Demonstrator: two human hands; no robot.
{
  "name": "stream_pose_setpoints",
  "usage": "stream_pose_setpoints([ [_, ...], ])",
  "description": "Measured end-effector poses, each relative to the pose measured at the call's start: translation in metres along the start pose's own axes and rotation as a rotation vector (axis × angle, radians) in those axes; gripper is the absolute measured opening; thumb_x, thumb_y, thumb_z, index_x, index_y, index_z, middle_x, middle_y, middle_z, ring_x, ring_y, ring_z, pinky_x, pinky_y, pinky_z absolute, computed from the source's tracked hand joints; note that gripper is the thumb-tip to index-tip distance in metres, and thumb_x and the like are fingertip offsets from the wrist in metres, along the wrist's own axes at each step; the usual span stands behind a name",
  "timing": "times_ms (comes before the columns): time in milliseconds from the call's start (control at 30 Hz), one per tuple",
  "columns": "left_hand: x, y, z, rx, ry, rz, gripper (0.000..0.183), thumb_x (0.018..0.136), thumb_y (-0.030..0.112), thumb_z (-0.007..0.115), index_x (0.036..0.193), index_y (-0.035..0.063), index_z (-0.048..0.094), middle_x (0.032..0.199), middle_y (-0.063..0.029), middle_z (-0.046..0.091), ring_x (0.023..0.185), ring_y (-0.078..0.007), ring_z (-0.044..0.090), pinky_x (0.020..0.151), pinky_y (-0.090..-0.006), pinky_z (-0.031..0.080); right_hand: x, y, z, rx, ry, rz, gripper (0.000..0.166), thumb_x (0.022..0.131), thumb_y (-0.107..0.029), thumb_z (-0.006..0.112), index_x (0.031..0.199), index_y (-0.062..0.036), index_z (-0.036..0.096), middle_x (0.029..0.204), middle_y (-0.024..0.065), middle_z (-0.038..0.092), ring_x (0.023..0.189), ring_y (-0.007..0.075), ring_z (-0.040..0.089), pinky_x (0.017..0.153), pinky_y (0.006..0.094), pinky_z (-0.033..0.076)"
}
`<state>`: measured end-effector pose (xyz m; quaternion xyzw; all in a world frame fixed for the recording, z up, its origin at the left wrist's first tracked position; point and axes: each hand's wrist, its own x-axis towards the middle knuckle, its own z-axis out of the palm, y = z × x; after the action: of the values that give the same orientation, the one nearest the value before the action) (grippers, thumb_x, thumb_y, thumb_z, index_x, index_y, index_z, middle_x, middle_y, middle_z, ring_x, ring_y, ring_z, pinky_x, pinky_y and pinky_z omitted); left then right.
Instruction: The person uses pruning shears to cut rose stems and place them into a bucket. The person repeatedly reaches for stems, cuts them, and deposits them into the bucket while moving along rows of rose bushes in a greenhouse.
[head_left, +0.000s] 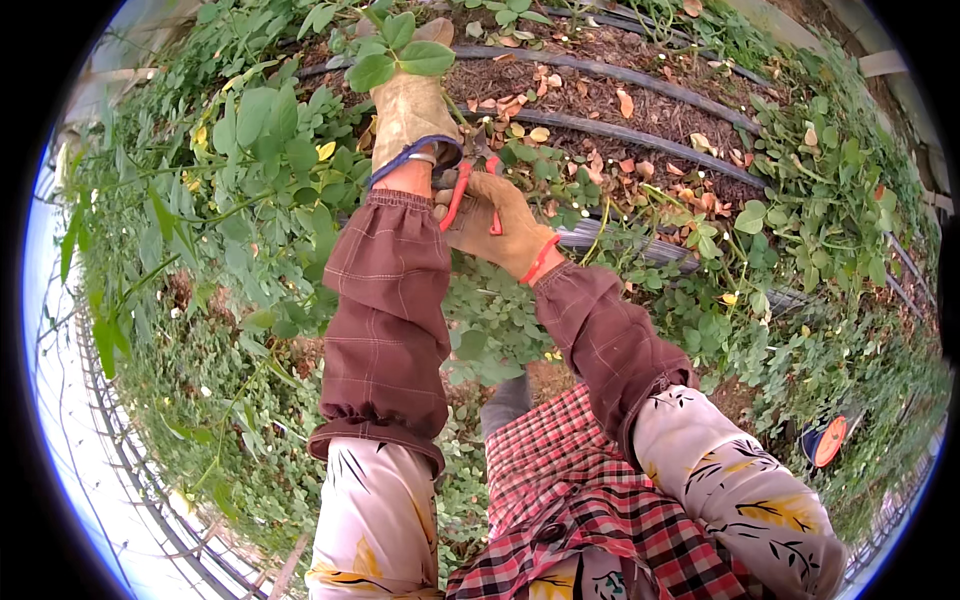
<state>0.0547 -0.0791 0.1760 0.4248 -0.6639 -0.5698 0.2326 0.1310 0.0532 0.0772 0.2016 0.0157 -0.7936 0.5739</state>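
Observation:
Red-handled pruning shears (459, 196) are in my right hand (499, 221), which wears a tan work glove with a red cuff edge. The blades point up among green stems, just right of my left wrist; their tips are hard to make out. My left hand (412, 101), in a beige glove with a blue edge, reaches forward at the top. Its fingers are largely hidden behind a leafy green stem (397, 56), so whether it grips the stem cannot be told. Brown protective sleeves cover both forearms.
Dense green bushes (277, 150) stand at the left and more foliage (817, 195) at the right. Black irrigation hoses (622, 133) run across brown soil strewn with dry leaves (626, 103). A round orange and dark blue object (830, 441) lies among plants at the lower right.

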Motion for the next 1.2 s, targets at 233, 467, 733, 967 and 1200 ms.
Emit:
stream_pose_setpoints([
  [233, -0.059, -0.011, -0.013, -0.410, 0.148, 0.083, 0.028, 0.096, 0.030, 0.069, 0.104, 0.0035, 0.067, 0.069, 0.0030, 0.048, 0.063, -0.0120, 0.044, 0.073, -0.0305, 0.045, -0.048, 0.033, -0.055, 0.211, -0.185, 0.085, 0.008, 0.097, -0.019, 0.054, 0.099, -0.0113, 0.056, 0.071, -0.0045, 0.043, 0.059, 0.0095, 0.042, 0.060, 0.0301, 0.040],
  [467, -0.219, -0.054, -0.126, -0.309, 0.244, -0.126, 0.047, 0.100, 0.031, 0.062, 0.136, 0.0026, 0.057, 0.071, 0.0044, 0.052, 0.067, -0.0105, 0.047, 0.071, -0.0283, 0.047, -0.188, 0.079, -0.104, -0.523, 0.415, 0.245, 0.055, 0.091, -0.013, 0.061, 0.142, -0.0037, 0.044, 0.077, -0.0028, 0.054, 0.065, 0.0084, 0.053, 0.086, 0.0417, 0.060],
  [733, -0.199, -0.082, -0.180, -0.322, 0.236, 0.034, 0.042, 0.096, 0.037, 0.066, 0.123, 0.0049, 0.061, 0.108, -0.0034, 0.063, 0.091, -0.0156, 0.056, 0.077, -0.0343, 0.047, -0.140, 0.079, -0.081, -0.640, 0.204, 0.216, 0.040, 0.092, -0.022, 0.063, 0.127, -0.0066, 0.054, 0.088, -0.0010, 0.061, 0.071, 0.0116, 0.059, 0.081, 0.0385, 0.060],
  [967, -0.102, -0.047, -0.152, -0.376, 0.273, 0.000, 0.046, 0.096, 0.039, 0.064, 0.125, 0.0036, 0.060, 0.117, -0.0038, 0.061, 0.100, -0.0212, 0.059, 0.089, -0.0378, 0.048, -0.019, 0.054, -0.046, -0.468, 0.132, 0.315, 0.022, 0.099, -0.027, 0.059, 0.107, -0.0068, 0.054, 0.095, 0.0068, 0.068, 0.080, 0.0171, 0.067, 0.090, 0.0484, 0.059],
  [1200, -0.078, -0.060, -0.176, -0.593, 0.379, -0.222, 0.048, 0.090, 0.040, 0.068, 0.124, 0.0081, 0.059, 0.119, -0.0055, 0.062, 0.109, -0.0226, 0.056, 0.096, -0.0387, 0.044, 0.041, 0.041, -0.038, -0.421, 0.193, 0.341, 0.018, 0.100, -0.026, 0.058, 0.099, -0.0076, 0.054, 0.085, 0.0048, 0.066, 0.076, 0.0201, 0.068, 0.087, 0.0522, 0.059],
])
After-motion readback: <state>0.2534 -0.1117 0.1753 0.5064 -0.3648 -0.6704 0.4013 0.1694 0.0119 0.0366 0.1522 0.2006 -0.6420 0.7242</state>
